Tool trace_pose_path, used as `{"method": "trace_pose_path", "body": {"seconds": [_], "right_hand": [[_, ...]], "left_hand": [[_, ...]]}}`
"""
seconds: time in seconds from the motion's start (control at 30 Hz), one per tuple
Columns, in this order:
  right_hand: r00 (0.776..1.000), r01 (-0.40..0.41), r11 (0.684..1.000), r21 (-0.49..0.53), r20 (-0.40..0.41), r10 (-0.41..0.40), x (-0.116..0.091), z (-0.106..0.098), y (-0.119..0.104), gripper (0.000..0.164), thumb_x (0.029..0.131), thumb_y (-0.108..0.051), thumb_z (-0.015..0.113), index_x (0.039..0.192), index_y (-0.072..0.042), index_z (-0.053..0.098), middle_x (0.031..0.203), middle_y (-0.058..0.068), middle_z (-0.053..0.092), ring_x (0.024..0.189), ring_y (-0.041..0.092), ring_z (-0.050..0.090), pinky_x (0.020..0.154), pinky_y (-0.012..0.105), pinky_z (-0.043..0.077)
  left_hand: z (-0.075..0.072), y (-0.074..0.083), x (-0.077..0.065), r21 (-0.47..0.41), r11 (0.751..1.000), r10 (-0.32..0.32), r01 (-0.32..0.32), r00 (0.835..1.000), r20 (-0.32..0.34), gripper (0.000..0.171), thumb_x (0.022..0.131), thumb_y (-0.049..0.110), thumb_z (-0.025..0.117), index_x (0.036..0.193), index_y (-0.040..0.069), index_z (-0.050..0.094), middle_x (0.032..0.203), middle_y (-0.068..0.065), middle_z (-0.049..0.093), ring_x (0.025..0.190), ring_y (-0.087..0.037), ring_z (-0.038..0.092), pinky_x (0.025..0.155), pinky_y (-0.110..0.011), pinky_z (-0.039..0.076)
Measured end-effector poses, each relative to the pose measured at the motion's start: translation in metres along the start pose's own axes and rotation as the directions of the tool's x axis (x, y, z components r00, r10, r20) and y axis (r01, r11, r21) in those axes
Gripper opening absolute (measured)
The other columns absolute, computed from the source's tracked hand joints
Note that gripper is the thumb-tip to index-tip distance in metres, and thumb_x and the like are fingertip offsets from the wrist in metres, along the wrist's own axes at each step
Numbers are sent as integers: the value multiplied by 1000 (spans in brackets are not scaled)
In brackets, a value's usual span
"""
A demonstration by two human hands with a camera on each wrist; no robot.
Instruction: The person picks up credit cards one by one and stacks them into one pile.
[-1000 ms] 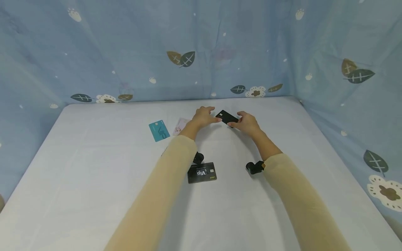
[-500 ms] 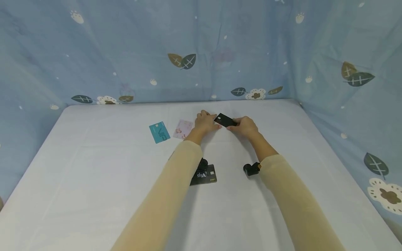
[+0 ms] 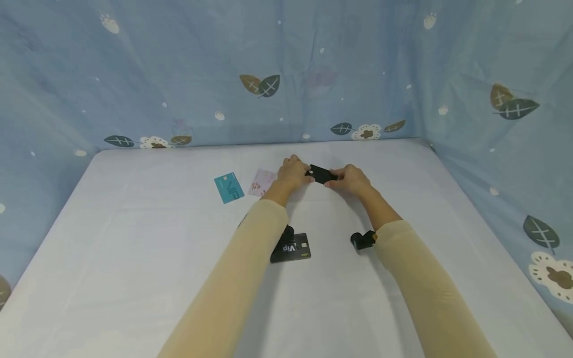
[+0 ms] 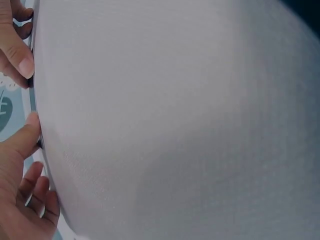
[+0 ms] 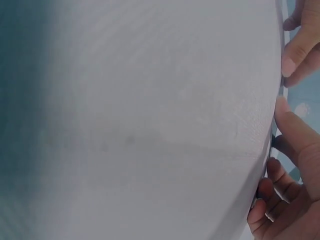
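Near the far side of the table, both hands hold a black card (image 3: pixel 321 174) with a small chip, one at each end. My left hand (image 3: pixel 291 175) pinches its left end between thumb and index finger. At the right end, my right hand (image 3: pixel 351 179) pinches it the same way. In the left wrist view my left hand (image 4: pixel 22 185) shows low at the left edge, below the right. The right wrist view has my right hand (image 5: pixel 297 160) at its right edge, with the card mostly hidden.
A teal VIP card (image 3: pixel 229 188) and a pale pink card (image 3: pixel 261 182) lie left of the hands. Nearer me, a black Vip card (image 3: pixel 291 248) is partly covered by the left sleeve (image 3: pixel 237 268) and its wrist camera. A patterned blue curtain (image 3: pixel 286 69) hangs behind the table.
The left hand has gone from spread fingers beside the card to pinching its left end. The card, held by the right hand throughout, has shifted slightly and turned a little flatter.
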State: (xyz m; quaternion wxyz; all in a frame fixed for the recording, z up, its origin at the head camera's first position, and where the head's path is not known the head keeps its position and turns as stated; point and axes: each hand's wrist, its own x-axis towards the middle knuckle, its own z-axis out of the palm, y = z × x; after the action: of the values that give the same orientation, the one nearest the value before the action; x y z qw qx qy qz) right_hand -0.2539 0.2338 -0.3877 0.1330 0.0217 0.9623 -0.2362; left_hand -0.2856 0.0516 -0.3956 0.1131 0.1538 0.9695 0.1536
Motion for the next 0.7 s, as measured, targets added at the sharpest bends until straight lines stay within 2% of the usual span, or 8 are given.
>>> {"method": "trace_pose_path", "body": {"seconds": [0.13,0.27,0.5,0.7], "right_hand": [[1000,7,1000,-9,18,-7,0,0,0,61,85,-44,67,139,-20,48,110,13,55,87,24,47,70,33,38],[999,36,999,0,17,-36,-1,0,0,61,85,-43,68,137,-19,49,111,14,55,87,24,47,70,33,37],[993,110,994,21,45,-111,-4,2,6,60,81,-39,73,133,-15,54,106,13,54,88,24,46,74,33,38],[981,191,981,19,25,-191,-5,4,11,61,79,-40,75,131,-15,57,112,14,56,93,26,49,78,37,40]], "left_hand": [[0,-3,-2,-33,999,-13,13,1000,-5,57,87,47,62,138,23,50,136,-10,40,121,-27,40,94,-38,43],[-3,-6,-4,-66,998,-2,1,1000,-6,63,85,46,65,140,22,48,136,-10,39,123,-27,38,96,-38,41],[-11,-13,-10,-66,996,64,-59,995,78,79,80,48,71,145,19,38,142,-11,34,131,-28,34,104,-41,36],[-13,-21,-14,-80,992,108,-102,991,77,71,77,49,73,137,20,48,137,-11,38,125,-28,37,102,-42,36]]}}
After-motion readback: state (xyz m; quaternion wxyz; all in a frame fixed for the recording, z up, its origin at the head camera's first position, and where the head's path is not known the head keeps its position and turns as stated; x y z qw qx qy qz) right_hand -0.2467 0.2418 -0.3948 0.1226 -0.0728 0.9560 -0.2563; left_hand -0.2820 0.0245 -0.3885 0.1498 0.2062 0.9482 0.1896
